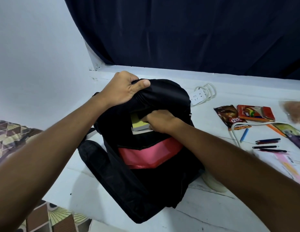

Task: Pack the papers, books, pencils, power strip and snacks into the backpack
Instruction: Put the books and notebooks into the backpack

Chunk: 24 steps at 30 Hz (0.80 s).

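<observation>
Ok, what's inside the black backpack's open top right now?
In the black backpack, a stack of books with yellowish page edges shows. The right hand and dark fabric cover everything deeper, so other contents can't be seen.

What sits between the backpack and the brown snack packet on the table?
In the head view, only the white power strip with its coiled cord lies between the backpack and the brown snack packet; nearer, bare table.

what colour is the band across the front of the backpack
Pinkish red, on the black backpack; the band shows in the head view.
</observation>
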Available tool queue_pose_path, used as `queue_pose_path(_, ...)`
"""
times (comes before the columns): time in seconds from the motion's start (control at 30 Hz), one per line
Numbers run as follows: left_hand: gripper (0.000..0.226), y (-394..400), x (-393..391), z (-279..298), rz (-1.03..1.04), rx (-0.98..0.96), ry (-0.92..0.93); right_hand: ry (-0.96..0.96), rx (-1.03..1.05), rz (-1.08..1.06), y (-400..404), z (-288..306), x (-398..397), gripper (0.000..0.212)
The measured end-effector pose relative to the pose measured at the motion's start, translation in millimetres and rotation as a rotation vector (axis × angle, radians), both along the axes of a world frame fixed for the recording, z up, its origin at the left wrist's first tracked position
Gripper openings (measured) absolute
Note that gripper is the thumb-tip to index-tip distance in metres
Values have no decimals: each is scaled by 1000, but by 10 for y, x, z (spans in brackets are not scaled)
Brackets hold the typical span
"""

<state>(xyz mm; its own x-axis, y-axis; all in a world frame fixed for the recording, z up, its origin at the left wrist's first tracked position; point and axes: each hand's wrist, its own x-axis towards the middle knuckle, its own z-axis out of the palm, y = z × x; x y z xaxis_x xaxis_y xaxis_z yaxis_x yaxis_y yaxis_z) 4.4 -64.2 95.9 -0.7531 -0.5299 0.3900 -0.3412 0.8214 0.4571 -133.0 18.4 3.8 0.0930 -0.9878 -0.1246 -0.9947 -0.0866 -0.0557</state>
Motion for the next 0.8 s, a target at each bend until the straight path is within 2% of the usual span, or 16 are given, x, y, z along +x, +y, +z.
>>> queue_pose_path(0.07, 71, -5, 3, -22, 18, 0, -6, 28, 13, 24, 117, 37, 17, 33)
queue_pose_path(0.13, 70, 7, -2, -45, 36, 7, -12, -54, 15, 36, 305, 127, 18, 28)
queue_pose_path(0.27, 69, 52, -26, -106, 30, 12, -3, -467, -64, -37, 807, 396, -90, 31)
queue_pose_path(0.4, 78, 98, -23, -175, 46, 16, -6, -698, -369, -251, 1282, 539, -453, 15)
queue_pose_path(0.47, 73, 124, 5, -202, 59, 19, -8, -705, -425, -417, 1448, 497, -705, 14)
queue_pose_path(0.5, 71, 143, 17, -219, 61, 23, -11, -684, -384, -485, 1526, 461, -816, 15)
queue_pose_path(0.57, 65, 184, 29, -254, 73, 29, -18, -539, -145, -526, 1680, 364, -987, 32)
queue_pose_path(0.63, 56, 214, 29, -296, 82, 35, -19, -344, 170, -440, 1811, 265, -1024, 65)
queue_pose_path(0.7, 55, 227, 21, -336, 94, 41, -26, -260, 392, -390, 1920, 148, -970, 95)
queue_pose_path(0.77, 63, 224, 20, -367, 116, 53, -33, -155, 460, -373, 2002, 35, -868, 118)
queue_pose_path(0.8, 67, 226, 21, -379, 122, 58, -31, -91, 438, -362, 2036, -11, -803, 122)
